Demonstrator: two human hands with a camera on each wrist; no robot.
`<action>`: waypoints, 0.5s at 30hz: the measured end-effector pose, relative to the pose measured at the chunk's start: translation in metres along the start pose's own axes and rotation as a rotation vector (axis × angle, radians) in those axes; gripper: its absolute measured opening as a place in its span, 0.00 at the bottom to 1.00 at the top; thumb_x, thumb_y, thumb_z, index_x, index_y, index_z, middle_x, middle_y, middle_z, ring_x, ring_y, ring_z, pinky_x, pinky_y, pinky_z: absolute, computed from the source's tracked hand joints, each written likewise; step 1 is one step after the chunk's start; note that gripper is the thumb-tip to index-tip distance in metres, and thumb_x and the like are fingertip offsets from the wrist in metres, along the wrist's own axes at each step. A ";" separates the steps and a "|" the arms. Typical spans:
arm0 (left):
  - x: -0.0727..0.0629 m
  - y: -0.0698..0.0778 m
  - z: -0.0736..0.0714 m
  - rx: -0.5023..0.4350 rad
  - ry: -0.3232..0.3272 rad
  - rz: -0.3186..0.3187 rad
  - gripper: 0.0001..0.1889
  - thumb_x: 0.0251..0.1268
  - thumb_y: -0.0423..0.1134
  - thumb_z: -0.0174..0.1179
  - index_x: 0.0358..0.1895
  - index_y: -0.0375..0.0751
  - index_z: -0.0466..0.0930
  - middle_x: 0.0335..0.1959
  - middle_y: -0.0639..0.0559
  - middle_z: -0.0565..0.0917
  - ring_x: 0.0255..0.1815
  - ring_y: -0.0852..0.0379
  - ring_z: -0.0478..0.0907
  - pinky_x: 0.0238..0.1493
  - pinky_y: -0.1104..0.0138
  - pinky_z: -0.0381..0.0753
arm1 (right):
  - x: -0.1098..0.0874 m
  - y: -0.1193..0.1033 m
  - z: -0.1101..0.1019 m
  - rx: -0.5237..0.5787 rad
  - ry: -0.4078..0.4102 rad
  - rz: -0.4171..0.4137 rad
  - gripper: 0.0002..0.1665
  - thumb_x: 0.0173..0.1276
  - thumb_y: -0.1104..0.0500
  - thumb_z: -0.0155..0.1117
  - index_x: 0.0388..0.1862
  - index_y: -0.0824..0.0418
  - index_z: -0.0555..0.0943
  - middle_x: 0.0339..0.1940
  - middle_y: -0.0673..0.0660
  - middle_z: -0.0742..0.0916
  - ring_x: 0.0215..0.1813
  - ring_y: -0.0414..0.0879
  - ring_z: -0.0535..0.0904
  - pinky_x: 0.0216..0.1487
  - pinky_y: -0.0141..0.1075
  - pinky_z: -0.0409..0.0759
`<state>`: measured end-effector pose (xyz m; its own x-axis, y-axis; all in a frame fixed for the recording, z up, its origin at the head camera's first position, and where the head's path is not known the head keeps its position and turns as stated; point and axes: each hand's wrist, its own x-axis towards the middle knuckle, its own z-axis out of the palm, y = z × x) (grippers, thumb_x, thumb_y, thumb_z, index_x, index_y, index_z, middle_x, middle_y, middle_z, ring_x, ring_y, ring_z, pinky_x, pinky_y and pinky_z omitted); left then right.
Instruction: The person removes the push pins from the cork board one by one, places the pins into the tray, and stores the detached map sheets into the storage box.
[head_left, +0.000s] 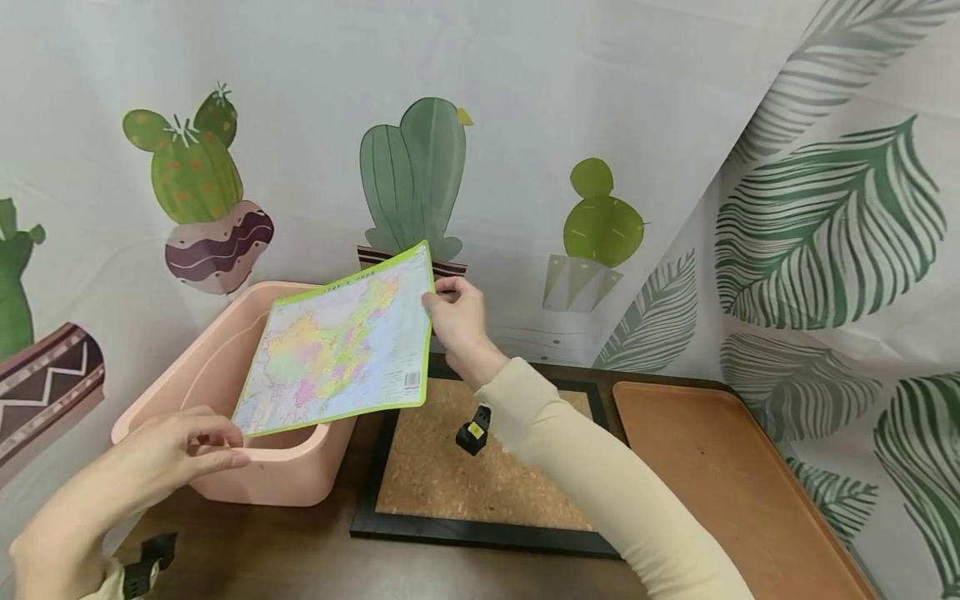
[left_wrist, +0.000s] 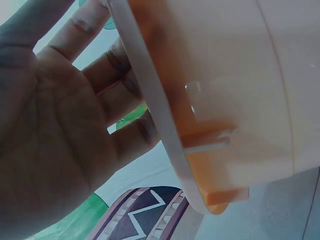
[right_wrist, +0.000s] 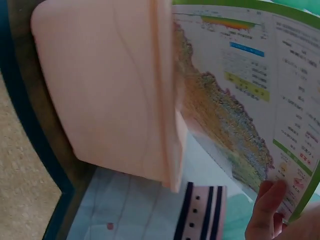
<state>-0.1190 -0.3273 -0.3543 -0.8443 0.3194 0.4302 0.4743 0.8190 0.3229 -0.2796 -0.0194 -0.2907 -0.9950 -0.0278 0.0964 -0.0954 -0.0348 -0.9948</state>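
Note:
A sheet-like map [head_left: 322, 342] with a green border is held up, tilted, over the pink plastic bin [head_left: 300, 479]. My right hand [head_left: 461, 321] pinches its right edge, thumb on the printed face. In the right wrist view, the map's other side [right_wrist: 225, 90] shows a terrain picture and text, with the right thumb and fingers at its edge. My left hand [head_left: 176, 450] is at the bin's near left rim, thumb and index finger apart, close by the map's lower left corner. The left wrist view shows its fingers [left_wrist: 107, 95] extended, tips at the rim.
A cork board [head_left: 442, 479] in a black frame lies on the dark wooden table [head_left: 247, 550], right of the bin. Farther right is a brown tray [head_left: 697, 467]. Behind stands a white cloth backdrop [head_left: 517, 108] printed with cacti and leaves.

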 end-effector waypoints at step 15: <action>-0.001 -0.001 -0.002 -0.003 -0.015 0.026 0.13 0.50 0.40 0.74 0.27 0.63 0.78 0.24 0.74 0.70 0.27 0.73 0.65 0.27 0.77 0.61 | -0.001 0.021 0.042 -0.076 0.066 0.008 0.02 0.71 0.64 0.61 0.40 0.61 0.77 0.34 0.55 0.81 0.32 0.43 0.80 0.29 0.33 0.76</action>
<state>-0.1185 -0.3290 -0.3535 -0.8354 0.3475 0.4259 0.4968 0.8089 0.3144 -0.2793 -0.0616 -0.3107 -0.9953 0.0386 0.0883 -0.0867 0.0408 -0.9954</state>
